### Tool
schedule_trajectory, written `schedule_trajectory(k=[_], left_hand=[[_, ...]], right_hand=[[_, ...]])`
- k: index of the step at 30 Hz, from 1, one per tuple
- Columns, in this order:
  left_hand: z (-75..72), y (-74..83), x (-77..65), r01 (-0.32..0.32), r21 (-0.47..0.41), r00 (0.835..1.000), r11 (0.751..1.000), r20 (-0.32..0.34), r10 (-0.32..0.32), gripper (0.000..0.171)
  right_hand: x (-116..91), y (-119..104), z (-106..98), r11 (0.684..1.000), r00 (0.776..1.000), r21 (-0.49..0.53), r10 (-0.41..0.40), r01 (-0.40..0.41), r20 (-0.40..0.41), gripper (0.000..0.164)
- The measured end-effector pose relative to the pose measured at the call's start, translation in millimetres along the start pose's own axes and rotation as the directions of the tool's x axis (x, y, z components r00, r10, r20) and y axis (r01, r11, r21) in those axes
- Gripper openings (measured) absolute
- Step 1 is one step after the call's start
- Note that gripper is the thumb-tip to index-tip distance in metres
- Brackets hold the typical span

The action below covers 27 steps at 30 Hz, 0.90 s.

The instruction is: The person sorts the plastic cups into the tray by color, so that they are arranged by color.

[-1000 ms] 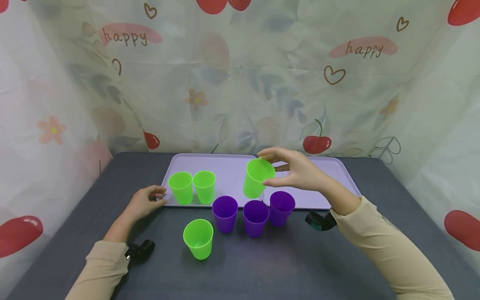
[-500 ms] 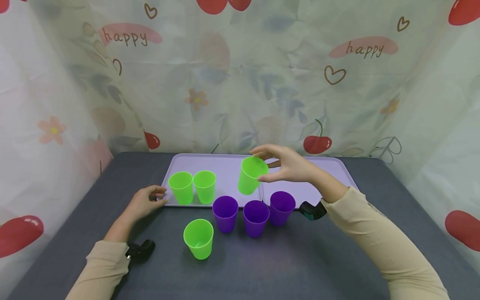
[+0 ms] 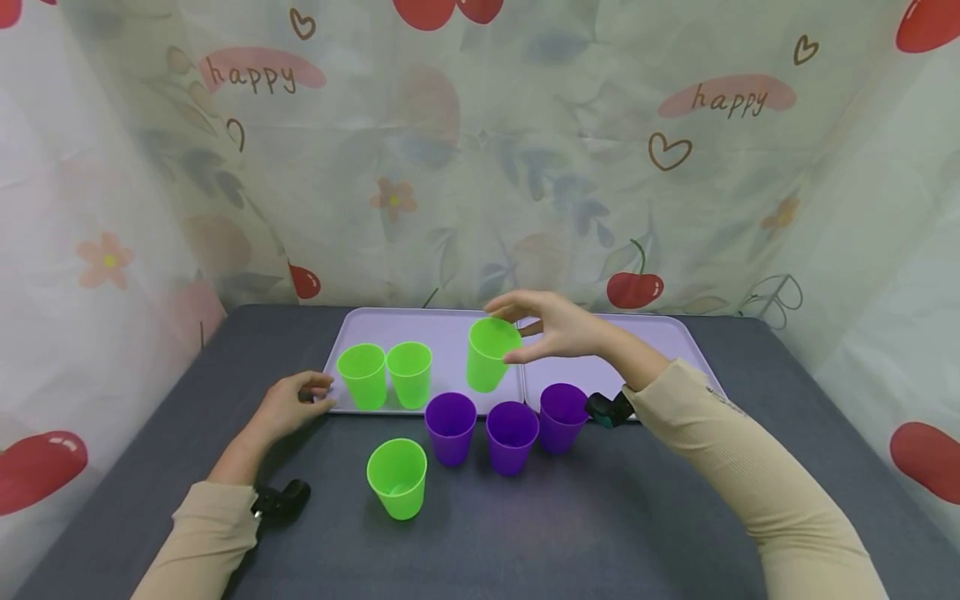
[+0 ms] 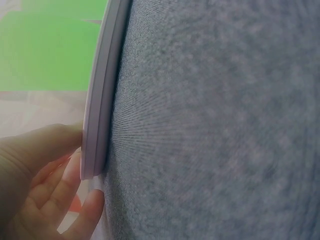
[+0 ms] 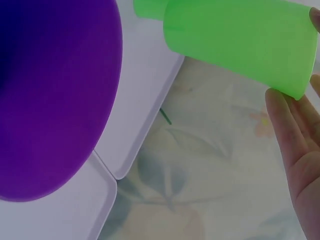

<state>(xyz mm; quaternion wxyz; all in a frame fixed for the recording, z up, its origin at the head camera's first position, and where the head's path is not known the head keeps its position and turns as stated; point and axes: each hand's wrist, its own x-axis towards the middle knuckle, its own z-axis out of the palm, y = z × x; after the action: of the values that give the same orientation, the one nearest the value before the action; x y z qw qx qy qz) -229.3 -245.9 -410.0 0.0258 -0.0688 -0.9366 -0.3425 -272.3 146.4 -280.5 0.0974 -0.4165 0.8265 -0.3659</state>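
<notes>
The person's right hand (image 3: 558, 329) held a bright green tapered plastic cup (image 3: 485, 367) near its mouth, the thumb against the near side and the fingers curved round the back. Leaning slightly, the cup was over the right end of the left lilac rectangular tray (image 3: 457, 327); whether its base touched could not be told. Two matching green cups (image 3: 363, 379) stood side by side at that tray's left front. The left hand (image 3: 288, 406) touched the front left corner, its fingers loosely bent; whether they gripped could not be judged.

Three deep purple tapered plastic cups (image 3: 512, 442) stood on the dark grey table (image 3: 540, 542) before the trays, with a lone green cup (image 3: 397, 479) nearer the person.

The black wrist camera (image 3: 609, 409) overlapped the rightmost purple cup in the head view, so a dipping forearm could have knocked it over. A tilted landing could have toppled the held cup, and the seam beside the right lilac tray (image 3: 645, 333) could have made it rock.
</notes>
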Motion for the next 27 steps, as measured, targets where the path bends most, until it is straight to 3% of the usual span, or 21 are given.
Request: schedule_trajectory(k=[27], left_hand=[[0.4,-2.7,1.7,-0.004,0.006,1.0,1.0,0.0,0.004,0.037]], right_hand=[[37.7,18.7,12.2,0.997,0.994,-0.071,0.029,-0.022,0.102,0.063]])
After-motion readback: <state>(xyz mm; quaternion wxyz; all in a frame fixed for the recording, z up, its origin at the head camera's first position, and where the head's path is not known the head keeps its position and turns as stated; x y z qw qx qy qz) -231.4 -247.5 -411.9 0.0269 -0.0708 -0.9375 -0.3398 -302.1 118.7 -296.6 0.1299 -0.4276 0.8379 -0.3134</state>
